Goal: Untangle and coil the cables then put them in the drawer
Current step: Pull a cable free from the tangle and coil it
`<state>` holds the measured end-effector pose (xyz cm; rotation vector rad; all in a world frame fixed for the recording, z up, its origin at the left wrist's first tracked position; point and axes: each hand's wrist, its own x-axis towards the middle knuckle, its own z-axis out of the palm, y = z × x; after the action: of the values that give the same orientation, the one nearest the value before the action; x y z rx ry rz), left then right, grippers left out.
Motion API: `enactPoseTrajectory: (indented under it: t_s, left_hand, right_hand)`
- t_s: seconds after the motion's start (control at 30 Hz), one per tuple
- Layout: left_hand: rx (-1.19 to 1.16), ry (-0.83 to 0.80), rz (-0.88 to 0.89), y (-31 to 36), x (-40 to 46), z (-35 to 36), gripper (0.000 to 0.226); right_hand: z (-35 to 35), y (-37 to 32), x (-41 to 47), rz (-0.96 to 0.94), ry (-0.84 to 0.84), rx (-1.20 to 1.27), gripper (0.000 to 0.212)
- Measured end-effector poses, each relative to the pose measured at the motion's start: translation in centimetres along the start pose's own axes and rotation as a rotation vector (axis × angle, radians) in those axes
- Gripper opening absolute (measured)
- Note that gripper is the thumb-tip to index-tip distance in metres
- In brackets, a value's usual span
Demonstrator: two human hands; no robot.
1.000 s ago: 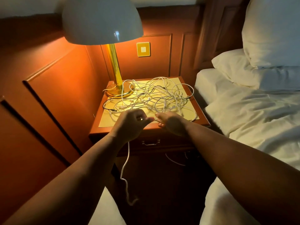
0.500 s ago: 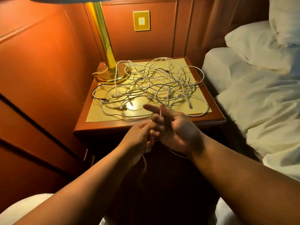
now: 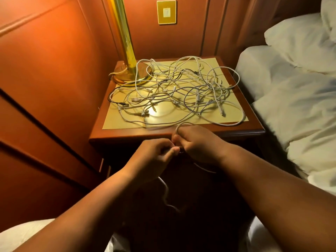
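A tangle of cables (image 3: 174,91), mostly white with one dark lead among them, is spread across the pale inlay of a wooden bedside counter (image 3: 127,135). One white cable (image 3: 164,190) is held in front of the counter's near edge by both hands. The left hand (image 3: 154,157) is curled around it, thumb pressed against fingers, with the loose end seen hanging below the wrist and trailing into the dark space beneath. The right hand (image 3: 198,144) is clenched on the same cable, a small loop of which is seen arching up over its knuckles, just at the counter's front edge; a further strand is seen curving out under the right wrist. The two hands are nearly touching. Whether the held cable is still joined to the tangle cannot be told. A brass lamp (image 3: 127,57) is stood at the counter's far left corner, with some strands looped about its base. A brass switch plate (image 3: 166,12) is set in the panelled wall behind. A bed (image 3: 291,99) with rumpled white linen and pillows is placed just beside the counter on the right.
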<state>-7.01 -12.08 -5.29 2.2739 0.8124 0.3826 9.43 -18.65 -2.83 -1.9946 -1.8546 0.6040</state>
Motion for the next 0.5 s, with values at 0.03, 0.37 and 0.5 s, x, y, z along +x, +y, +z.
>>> enactPoseTrajectory:
  t_s: [0.03, 0.37, 0.5]
  left_hand:
    - [0.048, 0.048, 0.047, -0.1, -0.2, -0.2, 0.013]
    - [-0.562, 0.016, 0.025, 0.4, -0.7, -0.1, 0.025]
    - [-0.658, 0.056, 0.004, 0.9, -0.7, 1.4, 0.032]
  right_hand:
    - [0.4, 0.0, 0.0, 0.051, -0.058, 0.043, 0.025]
    - [0.6, -1.1, -2.5, 0.393, -0.467, 1.447, 0.037]
    - [0.3, -1.4, -3.1, 0.351, -0.589, 1.644, 0.036]
